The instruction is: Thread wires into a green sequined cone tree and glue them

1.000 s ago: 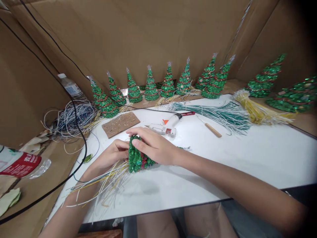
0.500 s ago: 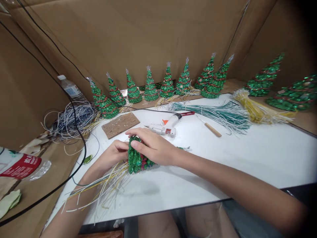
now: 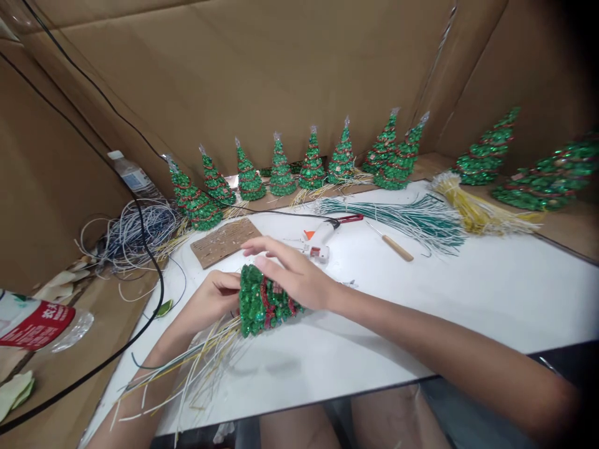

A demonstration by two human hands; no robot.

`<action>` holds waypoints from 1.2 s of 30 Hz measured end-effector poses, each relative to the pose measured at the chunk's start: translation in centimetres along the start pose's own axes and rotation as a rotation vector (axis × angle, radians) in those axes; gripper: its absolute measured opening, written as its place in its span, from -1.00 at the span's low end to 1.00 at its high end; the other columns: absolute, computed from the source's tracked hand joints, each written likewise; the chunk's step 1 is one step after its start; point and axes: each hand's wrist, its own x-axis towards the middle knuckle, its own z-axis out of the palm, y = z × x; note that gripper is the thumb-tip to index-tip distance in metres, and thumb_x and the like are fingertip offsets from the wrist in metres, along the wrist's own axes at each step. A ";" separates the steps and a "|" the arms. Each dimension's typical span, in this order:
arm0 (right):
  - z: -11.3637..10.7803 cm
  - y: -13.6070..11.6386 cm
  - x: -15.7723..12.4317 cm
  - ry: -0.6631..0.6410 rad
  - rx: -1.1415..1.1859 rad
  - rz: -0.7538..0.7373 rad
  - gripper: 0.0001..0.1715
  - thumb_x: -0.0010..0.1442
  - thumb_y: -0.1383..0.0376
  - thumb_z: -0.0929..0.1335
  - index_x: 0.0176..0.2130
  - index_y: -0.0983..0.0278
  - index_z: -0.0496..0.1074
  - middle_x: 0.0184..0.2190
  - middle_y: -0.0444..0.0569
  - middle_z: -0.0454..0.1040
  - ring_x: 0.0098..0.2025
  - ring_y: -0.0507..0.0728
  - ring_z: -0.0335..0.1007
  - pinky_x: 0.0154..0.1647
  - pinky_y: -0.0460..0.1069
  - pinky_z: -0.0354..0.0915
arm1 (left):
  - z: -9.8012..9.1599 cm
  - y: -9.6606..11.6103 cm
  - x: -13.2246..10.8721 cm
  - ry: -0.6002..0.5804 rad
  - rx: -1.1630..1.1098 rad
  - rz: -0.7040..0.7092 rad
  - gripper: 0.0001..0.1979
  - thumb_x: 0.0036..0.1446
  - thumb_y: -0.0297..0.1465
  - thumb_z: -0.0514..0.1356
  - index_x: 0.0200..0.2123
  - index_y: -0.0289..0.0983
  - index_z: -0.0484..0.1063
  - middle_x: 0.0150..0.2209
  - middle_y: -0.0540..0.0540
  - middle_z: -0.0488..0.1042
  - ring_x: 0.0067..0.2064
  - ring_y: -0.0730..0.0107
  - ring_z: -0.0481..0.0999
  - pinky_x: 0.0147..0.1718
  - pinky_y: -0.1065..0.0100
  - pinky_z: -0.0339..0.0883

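A small green sequinned tree [image 3: 262, 302] with red bands lies on its side on the white table [image 3: 468, 299], its base facing me. White and yellow wire stems [image 3: 187, 368] trail from the base toward the near left edge. My right hand [image 3: 292, 274] lies over the top of the tree, fingers curled around it and fingertips reaching left. My left hand [image 3: 210, 298] grips the tree's base side from the left, fingers closed against it.
A white glue gun [image 3: 318, 240] lies just behind my hands, with a brown cardboard pad [image 3: 224, 240], a wooden-handled awl [image 3: 395, 246], and bundles of green wires [image 3: 412, 218] and yellow wires [image 3: 472, 209]. Several finished trees [image 3: 281, 171] line the cardboard back wall. Cable coil [image 3: 135, 227] at left.
The tree has turned slightly in my hands, showing more of its red bands. My right fingers have stretched further left. The view has shifted a little.
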 end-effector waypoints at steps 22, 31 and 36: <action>-12.7 8.8 -2.2 -0.328 -1.013 -0.041 -0.55 0.15 0.52 0.23 0.02 0.26 0.32 -0.12 0.01 0.33 -0.06 0.14 0.19 -0.02 0.03 0.13 | 0.4 0.6 -0.1 0.013 0.075 0.033 -0.88 0.02 -0.37 0.31 -0.47 -0.28 0.63 -0.48 -0.09 0.53 -0.39 0.35 0.43 -0.37 0.41 0.29; -11.6 3.1 -2.0 0.070 -0.988 -0.003 -0.92 0.07 0.33 0.29 -0.34 0.30 0.31 -0.37 -0.08 0.39 -0.35 0.06 0.24 -0.36 -0.10 0.01 | 0.5 1.2 -0.3 -0.005 0.135 0.066 -0.89 0.01 -0.43 0.30 -0.53 -0.25 0.62 -0.40 -0.09 0.57 -0.30 0.32 0.47 -0.32 0.42 0.30; -10.3 -0.1 -2.5 0.221 -0.886 0.072 -0.76 0.00 0.17 0.34 -0.50 0.30 0.28 -0.57 -0.16 0.32 -0.55 -0.03 0.12 -0.50 -0.13 -0.10 | 0.6 1.1 -0.4 0.012 0.116 0.059 -0.90 0.01 -0.44 0.30 -0.49 -0.23 0.63 -0.38 -0.10 0.57 -0.31 0.31 0.47 -0.34 0.42 0.29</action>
